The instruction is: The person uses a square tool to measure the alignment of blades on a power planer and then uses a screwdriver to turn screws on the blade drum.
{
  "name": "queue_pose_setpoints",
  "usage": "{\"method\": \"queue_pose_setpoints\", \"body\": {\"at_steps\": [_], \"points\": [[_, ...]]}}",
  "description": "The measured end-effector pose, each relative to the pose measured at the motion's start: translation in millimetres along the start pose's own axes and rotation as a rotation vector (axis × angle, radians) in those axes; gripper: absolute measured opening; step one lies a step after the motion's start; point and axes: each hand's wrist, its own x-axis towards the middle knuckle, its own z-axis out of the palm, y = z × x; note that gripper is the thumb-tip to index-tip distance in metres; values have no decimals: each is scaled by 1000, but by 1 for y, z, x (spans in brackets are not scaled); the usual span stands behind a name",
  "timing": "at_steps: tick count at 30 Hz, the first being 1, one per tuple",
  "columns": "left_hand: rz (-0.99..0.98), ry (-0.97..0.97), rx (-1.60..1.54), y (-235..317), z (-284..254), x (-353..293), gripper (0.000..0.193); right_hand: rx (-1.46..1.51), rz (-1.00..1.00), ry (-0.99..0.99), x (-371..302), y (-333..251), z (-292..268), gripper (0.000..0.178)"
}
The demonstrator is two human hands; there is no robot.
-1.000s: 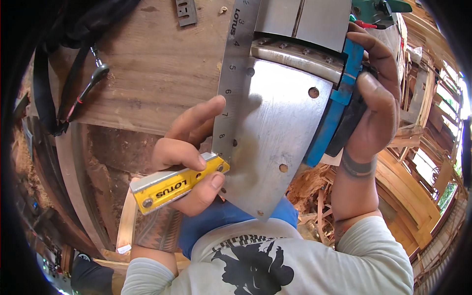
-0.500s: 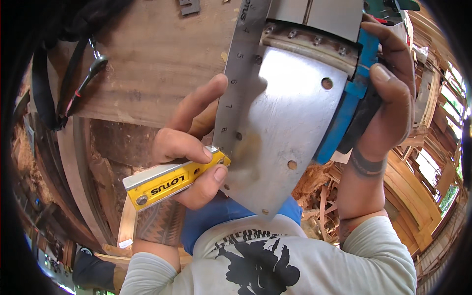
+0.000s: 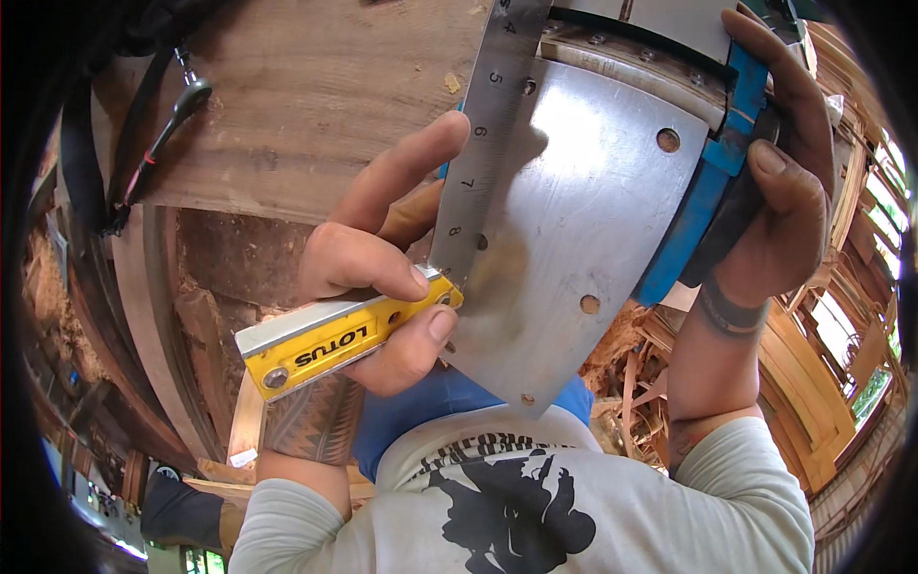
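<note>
My left hand (image 3: pixel 368 263) pinches the yellow handle of a try square (image 3: pixel 320 349) between thumb and fingers, with the index finger raised beside the blade. The square's grey steel blade (image 3: pixel 475 153) runs along the left side of a shiny metal sole with several small holes. That sole (image 3: pixel 574 206) belongs to a blue electric hand planer (image 3: pixel 703 187), held upside down before me. At its right side my right hand (image 3: pixel 794 206) is closed round the body, the thumb near the blue edge. Across the top of the sole, the cutter slot with a row of screws shows.
A wide wooden board (image 3: pixel 287 105) lies at the upper left, with a dark tool with a shiny tip (image 3: pixel 186 100) and black straps by its edge. Curved timber (image 3: pixel 158 316) stands at left. Wood shavings (image 3: pixel 617 359) and stacked planks (image 3: pixel 803 383) lie at right.
The planer and the square have shifted slightly right and up in view, together with both hands. Both grips are unchanged, and the blade still lies along the sole.
</note>
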Motion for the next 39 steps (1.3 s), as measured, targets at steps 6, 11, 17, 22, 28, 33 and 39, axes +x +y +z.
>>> {"method": "queue_pose_setpoints", "body": {"at_steps": [6, 11, 17, 22, 28, 33, 39], "points": [[2, 51, 54, -4, 3, 0, 26, -17, -3, -10, 0, 1, -2, 67], [-11, 48, 71, -3, 1, 1, 28, -26, -3, -18, 1, 1, -4, 67], [-44, 27, 118, -1, -2, -1, 27, -33, -7, -24, 2, 1, -6, 68], [18, -24, 153, -5, -3, -1, 25, -36, -6, -27, 2, 2, -7, 68], [20, -37, 214, -4, -3, -2, 27, -31, -13, -39, 4, 2, -6, 69], [42, -40, 271, -5, -4, -3, 29, -34, -26, -45, 4, 3, -6, 69], [64, -68, 277, -6, -7, -1, 41, -40, -47, -54, 7, 5, -8, 69]]}}
